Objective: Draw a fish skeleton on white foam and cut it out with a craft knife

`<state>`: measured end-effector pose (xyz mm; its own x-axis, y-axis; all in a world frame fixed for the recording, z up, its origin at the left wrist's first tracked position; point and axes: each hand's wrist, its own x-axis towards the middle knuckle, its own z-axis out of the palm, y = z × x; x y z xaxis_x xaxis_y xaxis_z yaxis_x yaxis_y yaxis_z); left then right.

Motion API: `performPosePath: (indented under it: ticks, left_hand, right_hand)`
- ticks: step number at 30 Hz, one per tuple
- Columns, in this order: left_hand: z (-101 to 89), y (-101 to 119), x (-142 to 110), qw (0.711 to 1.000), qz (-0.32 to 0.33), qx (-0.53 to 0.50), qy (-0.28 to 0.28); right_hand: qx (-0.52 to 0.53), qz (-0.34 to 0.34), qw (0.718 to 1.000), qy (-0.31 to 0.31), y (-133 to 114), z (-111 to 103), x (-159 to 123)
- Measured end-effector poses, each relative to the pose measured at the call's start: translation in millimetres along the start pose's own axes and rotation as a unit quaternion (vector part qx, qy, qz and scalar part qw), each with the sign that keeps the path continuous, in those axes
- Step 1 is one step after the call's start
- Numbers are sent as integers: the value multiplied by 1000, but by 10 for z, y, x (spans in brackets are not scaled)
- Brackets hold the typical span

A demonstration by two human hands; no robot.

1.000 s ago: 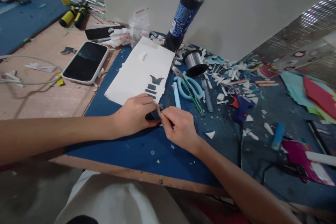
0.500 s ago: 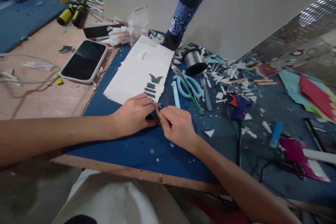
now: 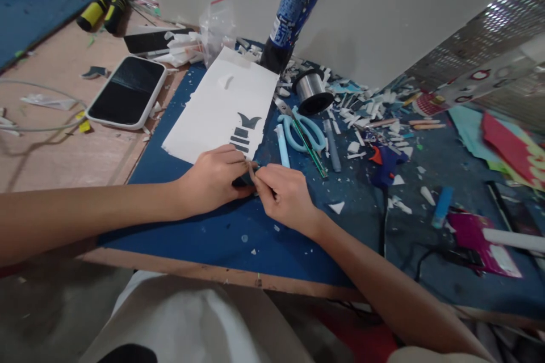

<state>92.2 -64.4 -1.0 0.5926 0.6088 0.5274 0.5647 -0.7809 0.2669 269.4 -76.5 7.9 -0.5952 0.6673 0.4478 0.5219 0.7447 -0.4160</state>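
Observation:
My left hand (image 3: 217,173) rests on the blue mat at the lower edge of the white sheet (image 3: 200,113), its fingers closed around a small dark piece (image 3: 242,181) that is mostly hidden. Against it, fingertip to fingertip, my right hand (image 3: 286,195) is closed in a pinch on a thin greyish strip (image 3: 251,171); its exact kind is too small to make out. On the sheet above my left hand lie a dark tail-shaped cut-out (image 3: 248,120) and several short dark strips (image 3: 239,140). A pale curved piece (image 3: 225,81) sits higher on the sheet.
Light-blue scissors (image 3: 315,135), a light-blue stick (image 3: 283,146) and a wire spool (image 3: 311,91) lie beyond my right hand. A dark drink bottle (image 3: 287,17) stands behind. To the right is a blue glue gun (image 3: 387,164); at left, a phone (image 3: 128,92). White scraps (image 3: 361,119) litter the mat.
The whole view has shifted slightly, so things appear a little higher and further left. Both hands keep the same hold and stay close together at the small piece.

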Motion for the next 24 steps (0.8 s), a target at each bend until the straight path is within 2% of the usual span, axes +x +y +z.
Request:
performPosePath:
  ticks: [10,15,18,21,24]
  left_hand:
    - [-14,-22,29,998,13,-58,25]
    - [-14,-40,22,998,1,-63,2]
    - [-10,-45,17,998,-11,-63,-14]
    - [-18,-41,24,998,-12,-69,2]
    - [-45,-40,41,992,-21,-122,15]
  right_hand:
    - [-16,-18,1000,16,2,38,-6]
    - [-34,-20,999,22,4,54,-13]
    - [-50,-11,998,31,5,46,-26]
    - [-49,2,998,40,-2,16,-30]
    - [-3,36,998,50,-17,-26,-24]
